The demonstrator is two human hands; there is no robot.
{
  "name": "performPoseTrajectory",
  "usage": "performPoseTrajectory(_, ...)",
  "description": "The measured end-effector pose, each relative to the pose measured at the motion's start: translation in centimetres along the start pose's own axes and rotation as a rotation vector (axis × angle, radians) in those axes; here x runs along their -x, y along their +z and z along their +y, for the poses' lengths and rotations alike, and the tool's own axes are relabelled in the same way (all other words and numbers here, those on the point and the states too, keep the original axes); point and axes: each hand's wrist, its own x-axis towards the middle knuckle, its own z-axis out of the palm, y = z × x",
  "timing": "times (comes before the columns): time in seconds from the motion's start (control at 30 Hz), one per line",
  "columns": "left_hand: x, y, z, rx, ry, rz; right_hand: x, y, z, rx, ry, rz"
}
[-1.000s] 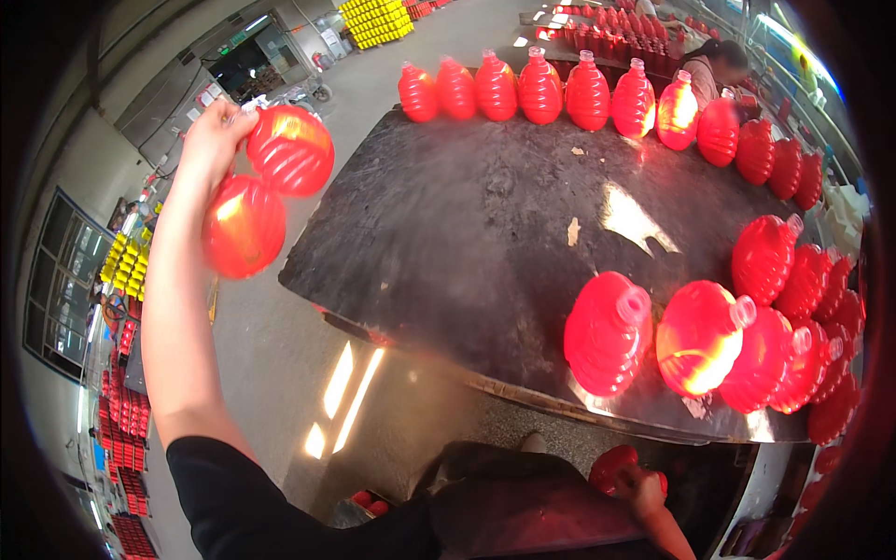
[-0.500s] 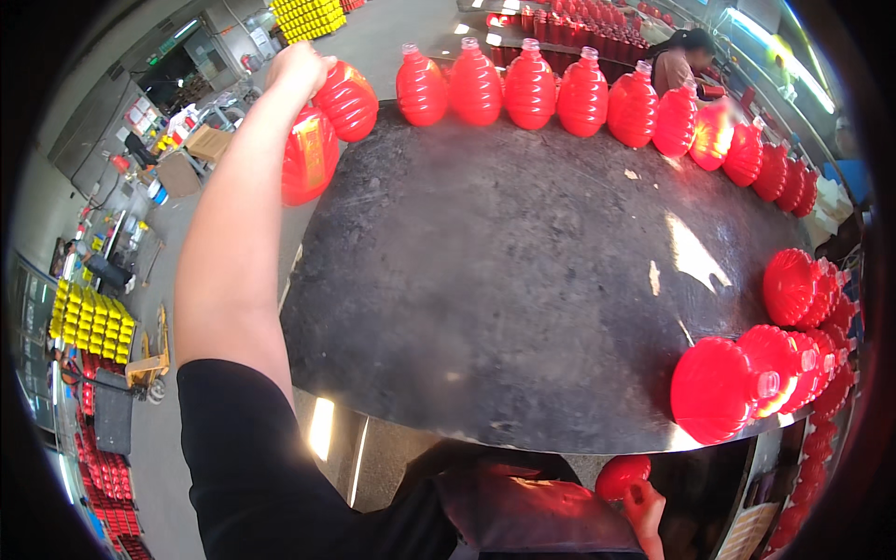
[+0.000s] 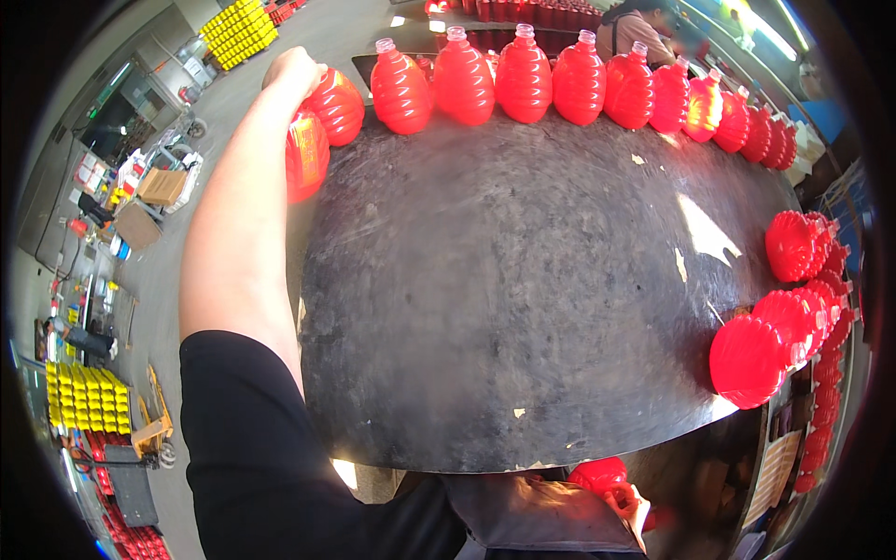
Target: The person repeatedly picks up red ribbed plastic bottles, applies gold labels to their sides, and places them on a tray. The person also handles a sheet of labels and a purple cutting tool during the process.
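My left arm stretches to the far left corner of the black tabletop (image 3: 523, 299). My left hand (image 3: 294, 75) is closed at the top of a red plastic bottle (image 3: 306, 159) with a gold-patterned front, and its fingers hide the neck. Close beside that hand, a ribbed red bottle (image 3: 338, 110) leans, its neck hidden too. Below the table's near edge, my right hand (image 3: 631, 509) is closed round the neck end of another red bottle (image 3: 597, 474), partly covered by the table edge and a dark apron (image 3: 532, 513).
Ribbed red bottles (image 3: 525, 79) stand in a row along the far edge. More red bottles (image 3: 747, 359) cluster at the right edge. A person (image 3: 635, 28) sits beyond the table. On the left floor are a yellow pallet jack (image 3: 152, 425) and yellow stacks (image 3: 89, 397).
The view has shifted, so the tabletop and bottles appear displaced. My right hand and its bottle have moved slightly left. My left hand stays at the far left bottles.
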Motion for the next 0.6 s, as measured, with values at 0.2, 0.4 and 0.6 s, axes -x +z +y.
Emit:
performPoseTrajectory(0.2,-2.7,2.0,-0.2,0.010,-0.009,-0.071,0.8,-0.1,-3.5,-0.033,0.052,0.035)
performPoseTrajectory(0.4,-5.4,2.9,-0.2,0.013,-0.033,-0.140,0.9,-1.0,-6.4,0.046,0.017,0.037)
performPoseTrajectory(0.6,-5.3,3.5,-0.5,0.097,0.047,-0.137,0.9,-1.5,-8.9,-0.011,0.001,0.021)
